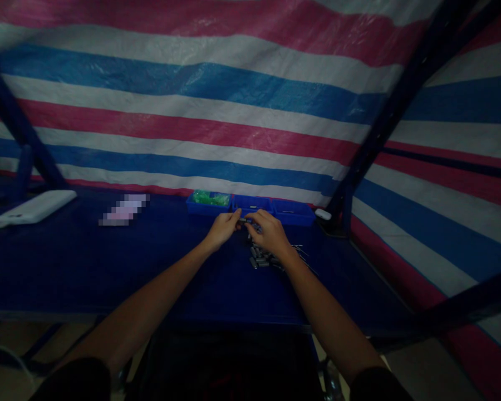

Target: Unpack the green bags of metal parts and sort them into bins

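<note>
Both my hands meet over the far middle of a dark blue table (87, 262). My left hand (223, 227) and my right hand (269, 233) pinch a small dark metal part (247, 221) between their fingertips. Under my right wrist lies a heap of several small grey cylindrical parts (262, 258), with a few thin metal pins (300, 250) to its right. Just beyond the hands stand three small blue trays (250, 204); the left one holds green pieces (211, 197).
A white power bank (37, 207) with a cable lies at the far left. A pink-white blurred item (124, 209) sits behind the table's middle. A small white object (323, 214) is by the dark blue frame post (350, 184). A striped tarpaulin (217, 106) walls the back and right.
</note>
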### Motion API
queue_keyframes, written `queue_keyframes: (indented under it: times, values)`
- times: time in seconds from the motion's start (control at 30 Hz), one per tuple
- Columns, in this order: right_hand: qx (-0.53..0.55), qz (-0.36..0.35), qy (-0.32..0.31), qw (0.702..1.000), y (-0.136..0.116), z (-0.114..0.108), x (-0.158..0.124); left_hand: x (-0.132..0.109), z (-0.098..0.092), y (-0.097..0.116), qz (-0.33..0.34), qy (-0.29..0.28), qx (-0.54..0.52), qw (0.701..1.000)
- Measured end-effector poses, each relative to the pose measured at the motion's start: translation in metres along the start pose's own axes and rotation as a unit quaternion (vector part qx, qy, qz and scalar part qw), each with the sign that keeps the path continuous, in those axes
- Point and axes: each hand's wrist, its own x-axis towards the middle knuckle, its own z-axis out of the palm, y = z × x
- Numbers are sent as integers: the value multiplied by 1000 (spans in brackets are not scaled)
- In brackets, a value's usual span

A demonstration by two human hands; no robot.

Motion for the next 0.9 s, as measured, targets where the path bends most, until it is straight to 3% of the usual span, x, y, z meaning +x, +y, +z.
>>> queue_keyframes:
  times: [0.13,0.27,0.43,0.6,0.77,0.9]
  values:
    - [-29,36,63,997,9,-3,2,-4,1,4,46,-65,78,994]
    - [-86,132,135,978,34,-2,9,-14,8,4,137,-86,276,947]
    - [-147,221,2,964,52,8,8,-21,10,1,122,-83,412,899]
    - [-65,189,-85,976,36,11,-1,-19,2,1,90,-85,448,886]
    - [18,139,-136,981,25,15,-4,-19,1,1,106,-89,438,888]
    - [57,122,-129,982,24,18,-5,-14,3,2,93,-72,382,917]
